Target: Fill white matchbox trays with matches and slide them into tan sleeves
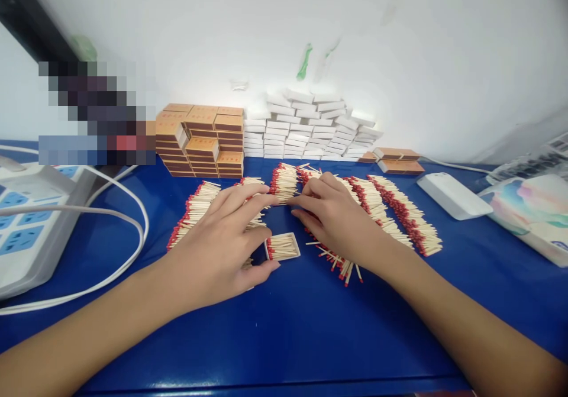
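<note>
An inner matchbox tray [284, 247], white and filled with red-tipped matches, lies on the blue table. The thumb and index finger of my left hand [231, 231] close on the tray's left end, while its longer fingers stretch to the near edge of a match pile [284, 183]. My right hand [331, 210] is curled with its fingertips together at that same edge, on matches there; exactly how many it pinches is hidden. Loose matches [341, 267] lie scattered under the right wrist. More match rows [406, 216] fan out to the right, and another row [195, 213] lies behind my left hand.
Brown matchboxes [199, 139] are stacked at the back left, white trays [306, 128] along the wall. Several brown boxes [399, 160], a white device [453, 196] and a tissue pack [532, 213] sit right. A power strip [39, 231] with looping white cables [144, 219] stands left.
</note>
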Demonstrator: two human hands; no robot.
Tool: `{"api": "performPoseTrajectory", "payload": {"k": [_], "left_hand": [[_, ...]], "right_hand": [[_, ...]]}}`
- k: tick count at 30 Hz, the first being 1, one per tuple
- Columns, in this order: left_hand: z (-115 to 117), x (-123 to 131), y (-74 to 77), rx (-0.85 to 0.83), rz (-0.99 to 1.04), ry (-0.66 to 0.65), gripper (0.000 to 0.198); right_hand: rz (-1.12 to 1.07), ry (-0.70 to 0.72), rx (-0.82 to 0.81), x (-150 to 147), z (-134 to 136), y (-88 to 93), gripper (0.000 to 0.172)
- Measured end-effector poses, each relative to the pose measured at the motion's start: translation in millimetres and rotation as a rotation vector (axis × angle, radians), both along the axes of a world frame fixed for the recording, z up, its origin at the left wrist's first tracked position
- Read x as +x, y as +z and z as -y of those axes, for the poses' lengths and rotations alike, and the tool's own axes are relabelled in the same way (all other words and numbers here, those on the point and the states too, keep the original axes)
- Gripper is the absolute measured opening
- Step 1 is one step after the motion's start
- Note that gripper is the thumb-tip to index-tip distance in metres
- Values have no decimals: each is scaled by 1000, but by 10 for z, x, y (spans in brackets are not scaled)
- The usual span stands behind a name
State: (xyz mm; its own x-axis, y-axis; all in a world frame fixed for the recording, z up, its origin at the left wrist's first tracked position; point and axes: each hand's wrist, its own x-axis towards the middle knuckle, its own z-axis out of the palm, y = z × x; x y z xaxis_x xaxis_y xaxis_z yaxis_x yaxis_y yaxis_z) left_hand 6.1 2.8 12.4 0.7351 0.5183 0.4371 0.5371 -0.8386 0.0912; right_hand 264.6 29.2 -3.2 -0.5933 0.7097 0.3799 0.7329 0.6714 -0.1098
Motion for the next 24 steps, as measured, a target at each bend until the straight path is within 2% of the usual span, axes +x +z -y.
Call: {"api": "performPoseTrajectory", "payload": {"k": [7,20,24], "left_hand": [[1,-5,12,0,-5,2,23],[-6,-8,-2,-4,-18,1,23],[4,-9,18,-5,-20,-1,23]], "right_hand": [[-19,9,-29,-28,-23,-10,15],[33,15,-53,-16,7,17,10],[43,24,-41,31,40,61,15]]}}
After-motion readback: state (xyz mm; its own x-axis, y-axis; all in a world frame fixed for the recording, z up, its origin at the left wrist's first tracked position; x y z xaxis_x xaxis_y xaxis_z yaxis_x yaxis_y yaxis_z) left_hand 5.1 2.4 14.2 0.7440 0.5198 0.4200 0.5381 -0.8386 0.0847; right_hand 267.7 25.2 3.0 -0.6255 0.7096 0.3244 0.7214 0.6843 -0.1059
